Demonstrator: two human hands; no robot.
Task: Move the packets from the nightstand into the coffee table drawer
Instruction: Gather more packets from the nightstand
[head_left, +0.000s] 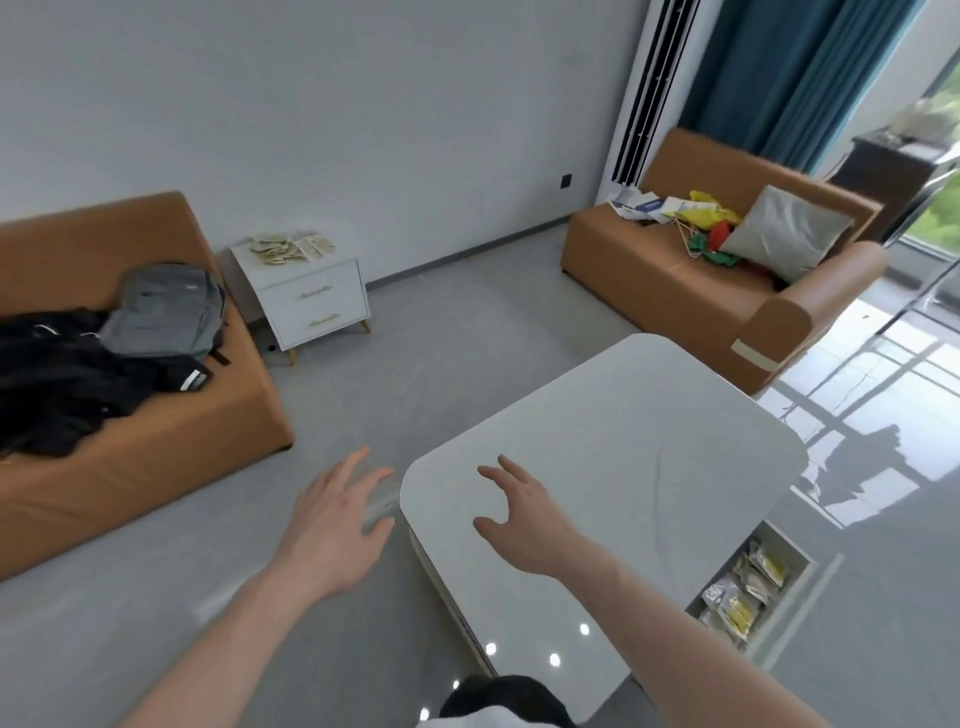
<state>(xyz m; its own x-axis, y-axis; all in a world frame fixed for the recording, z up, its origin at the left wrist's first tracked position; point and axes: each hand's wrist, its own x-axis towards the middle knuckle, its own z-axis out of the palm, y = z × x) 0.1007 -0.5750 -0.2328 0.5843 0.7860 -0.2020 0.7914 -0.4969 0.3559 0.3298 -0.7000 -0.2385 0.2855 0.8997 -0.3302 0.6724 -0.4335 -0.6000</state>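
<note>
1. Fingers of the left hand (340, 512) and right hand (524, 512) are loosely spread, holding nothing
2. Remaining packets (288, 248) lie heaped on the nightstand (311, 304), far beyond the fingertips; others fill the open drawer (753, 584), right of the right hand
3. They look light, floppy and slick, so pinch edges or scoop several
4. Bare floor runs ahead of the fingers between sofa (171, 457) and coffee table (649, 426)

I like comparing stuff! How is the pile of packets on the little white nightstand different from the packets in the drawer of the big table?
The packets on the nightstand lie loose on top, out in the open; the packets in the drawer sit down inside an open compartment. The nightstand pile looks pale beige; the drawer ones show yellow and shiny silver. The nightstand pile is far across the room; the drawer ones are close, beside the right hand's arm. Neither hand touches either group.
</note>
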